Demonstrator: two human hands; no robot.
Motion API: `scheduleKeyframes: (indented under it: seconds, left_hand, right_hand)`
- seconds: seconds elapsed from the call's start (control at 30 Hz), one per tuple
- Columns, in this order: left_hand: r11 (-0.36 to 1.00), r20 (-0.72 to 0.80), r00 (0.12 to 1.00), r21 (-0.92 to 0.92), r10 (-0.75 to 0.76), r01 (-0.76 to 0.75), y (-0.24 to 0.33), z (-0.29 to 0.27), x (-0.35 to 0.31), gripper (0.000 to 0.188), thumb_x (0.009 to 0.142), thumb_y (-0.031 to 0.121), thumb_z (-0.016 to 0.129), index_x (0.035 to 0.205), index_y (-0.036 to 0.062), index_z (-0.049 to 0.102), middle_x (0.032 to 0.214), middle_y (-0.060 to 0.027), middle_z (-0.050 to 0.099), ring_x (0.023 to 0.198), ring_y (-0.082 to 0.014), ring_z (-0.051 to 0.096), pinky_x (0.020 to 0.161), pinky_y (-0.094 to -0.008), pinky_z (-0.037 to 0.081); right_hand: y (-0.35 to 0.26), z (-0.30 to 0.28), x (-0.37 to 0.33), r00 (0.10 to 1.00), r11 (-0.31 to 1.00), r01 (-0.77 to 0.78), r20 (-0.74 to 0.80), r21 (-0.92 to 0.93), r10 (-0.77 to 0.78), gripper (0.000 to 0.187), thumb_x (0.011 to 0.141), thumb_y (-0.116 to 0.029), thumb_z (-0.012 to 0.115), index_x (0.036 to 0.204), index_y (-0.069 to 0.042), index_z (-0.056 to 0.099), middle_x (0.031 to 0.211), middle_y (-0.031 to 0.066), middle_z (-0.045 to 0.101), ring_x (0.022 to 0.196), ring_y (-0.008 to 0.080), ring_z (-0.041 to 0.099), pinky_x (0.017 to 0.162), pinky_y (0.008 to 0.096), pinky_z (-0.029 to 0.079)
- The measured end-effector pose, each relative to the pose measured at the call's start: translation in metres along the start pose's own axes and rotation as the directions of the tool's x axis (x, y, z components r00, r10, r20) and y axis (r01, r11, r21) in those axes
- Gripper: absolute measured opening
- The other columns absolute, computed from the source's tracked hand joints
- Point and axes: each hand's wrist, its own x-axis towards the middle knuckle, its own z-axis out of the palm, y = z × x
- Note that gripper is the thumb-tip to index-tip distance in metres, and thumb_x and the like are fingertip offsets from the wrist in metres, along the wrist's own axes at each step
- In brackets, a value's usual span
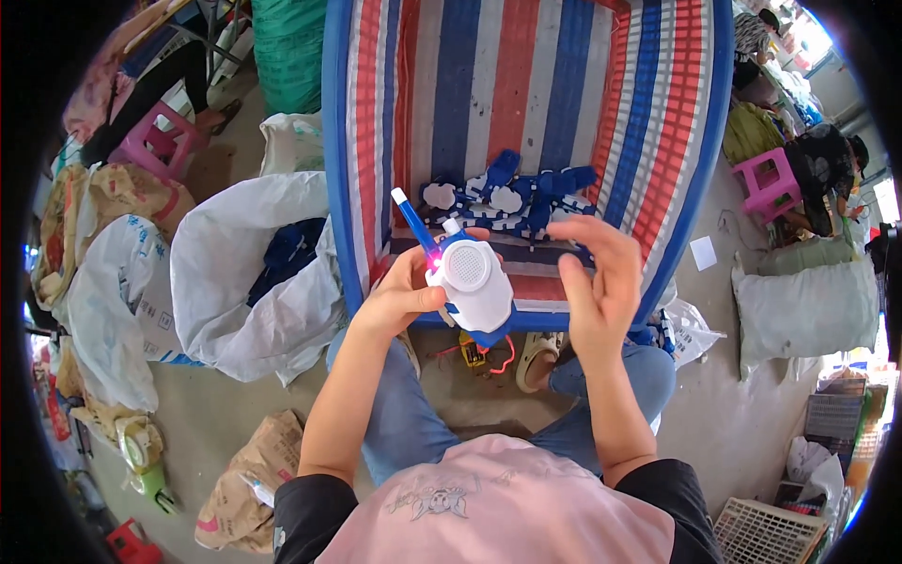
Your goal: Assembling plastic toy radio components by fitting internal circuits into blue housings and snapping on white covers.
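My left hand [399, 296] grips a white and blue toy handset [474, 282] with a round speaker grille and a blue antenna; a small pink light glows at its upper left corner. To the right of the toy, my right hand [597, 277] hovers with fingers spread and curled, holding nothing. Beyond the hands, a pile of blue and white toy parts [512, 197] lies in a striped red, white and blue fabric bin [554, 85].
A white sack [235, 291] with dark blue parts stands at my left, with more sacks and a pink stool [160, 141] beyond. A pink stool [769, 183] and seated people are at the right. Wires and a small device [474, 352] lie on the floor between my knees.
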Motion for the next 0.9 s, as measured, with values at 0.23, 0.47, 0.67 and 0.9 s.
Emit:
scheduleKeyframes:
  seconds: [0.23, 0.47, 0.67, 0.9]
  left_hand:
    - [0.989, -0.080, 0.994, 0.127, -0.070, 0.079, 0.000, 0.001, 0.000, 0.088, 0.062, 0.039, 0.083, 0.131, -0.0004, 0.044, 0.120, -0.0086, 0.056, 0.110, -0.0191, 0.055, 0.097, -0.0313, 0.041]
    - [0.994, -0.112, 0.994, 0.110, -0.016, 0.028, -0.006, -0.002, 0.002, 0.081, 0.071, 0.035, 0.079, 0.133, 0.0011, 0.041, 0.120, -0.0079, 0.055, 0.111, -0.0192, 0.054, 0.097, -0.0333, 0.041]
    - [0.981, -0.202, 0.964, -0.118, -0.174, 0.152, -0.013, -0.007, 0.007, 0.065, 0.088, 0.039, 0.060, 0.137, 0.0061, 0.035, 0.124, -0.0085, 0.052, 0.114, -0.0212, 0.052, 0.093, -0.0378, 0.043]
    - [0.944, -0.239, 0.955, -0.316, -0.175, 0.093, -0.019, -0.015, 0.006, 0.055, 0.091, 0.044, 0.051, 0.130, 0.0057, 0.043, 0.128, -0.0100, 0.051, 0.116, -0.0257, 0.051, 0.097, -0.0400, 0.039]
  right_hand:
    - [-0.005, 0.011, -0.005, 0.925, 0.884, 0.323, 0.312, -0.338, -0.219, 0.031, 0.066, 0.009, 0.053, 0.090, -0.010, 0.058, 0.096, 0.0018, 0.065, 0.105, 0.0207, 0.056, 0.104, 0.0480, 0.026]
    - [0.001, 0.014, -0.011, 0.922, 0.899, 0.184, 0.387, -0.398, -0.018, 0.033, 0.071, 0.009, 0.049, 0.095, -0.011, 0.060, 0.102, 0.0039, 0.064, 0.103, 0.0221, 0.058, 0.107, 0.0491, 0.021]
    - [0.024, 0.012, -0.018, 0.962, 0.977, 0.004, 0.269, -0.215, 0.055, 0.037, 0.079, -0.014, 0.065, 0.113, -0.006, 0.053, 0.111, 0.0108, 0.059, 0.108, 0.0296, 0.053, 0.099, 0.0412, 0.036]
    - [0.040, 0.025, -0.042, 0.889, 0.903, -0.420, 0.237, 0.089, 0.391, 0.063, 0.073, -0.018, 0.077, 0.126, -0.006, 0.045, 0.113, 0.0123, 0.059, 0.096, 0.0185, 0.060, 0.072, 0.0294, 0.052]
